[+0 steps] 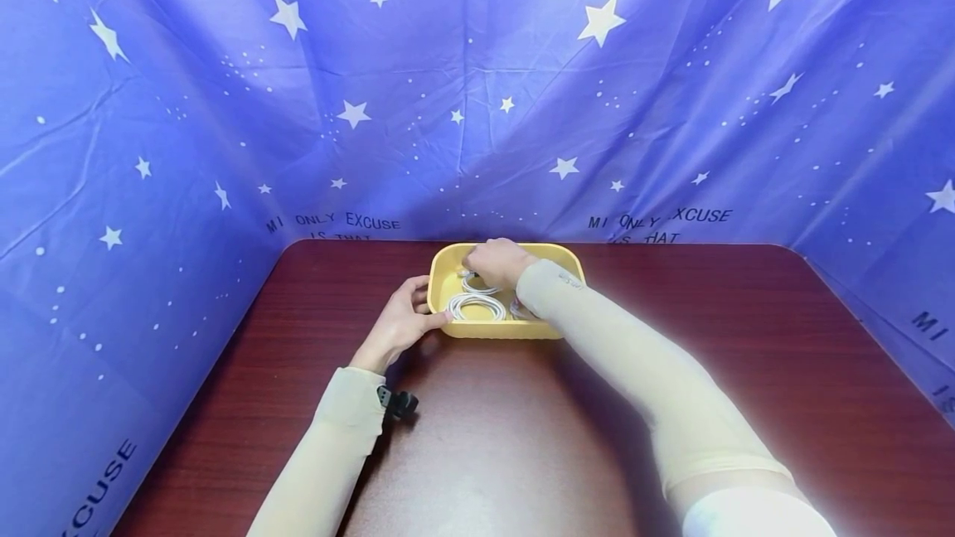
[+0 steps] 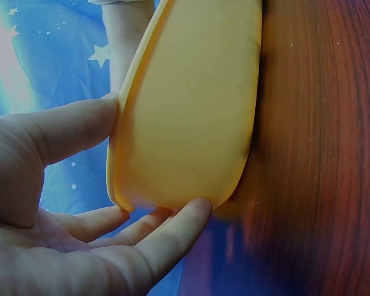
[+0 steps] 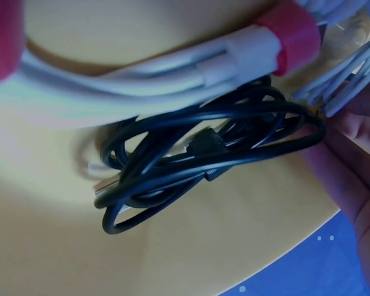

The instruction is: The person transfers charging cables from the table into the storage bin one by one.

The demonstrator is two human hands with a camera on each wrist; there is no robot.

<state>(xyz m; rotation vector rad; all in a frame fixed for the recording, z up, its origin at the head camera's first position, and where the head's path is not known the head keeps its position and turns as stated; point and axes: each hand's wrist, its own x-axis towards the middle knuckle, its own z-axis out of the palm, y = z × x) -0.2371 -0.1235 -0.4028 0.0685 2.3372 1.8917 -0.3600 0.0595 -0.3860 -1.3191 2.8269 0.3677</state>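
Note:
A yellow box point(image 1: 500, 329) with rounded corners stands at the far part of the table. My left hand point(image 1: 403, 321) grips its left end, thumb at the rim and fingers against the outer wall point(image 2: 191, 117). Inside the box my right hand point(image 1: 501, 262) reaches down with bent fingers and pinches a thin white cable point(image 3: 357, 77). A black coiled cable point(image 3: 209, 163) lies right beside those fingertips. Nearer me in the box rests a coiled white cable point(image 1: 498, 309). In the right wrist view, a thick white cable point(image 3: 166, 74) carries a red strap point(image 3: 299, 37).
The dark red wooden table point(image 1: 477, 437) stretches toward me and to both sides. A blue curtain point(image 1: 462, 65) with white stars hangs behind its far edge and along the sides. My right forearm point(image 1: 634, 355) crosses over the box's right front corner. A black wrist device point(image 1: 399, 403) sits on the left sleeve.

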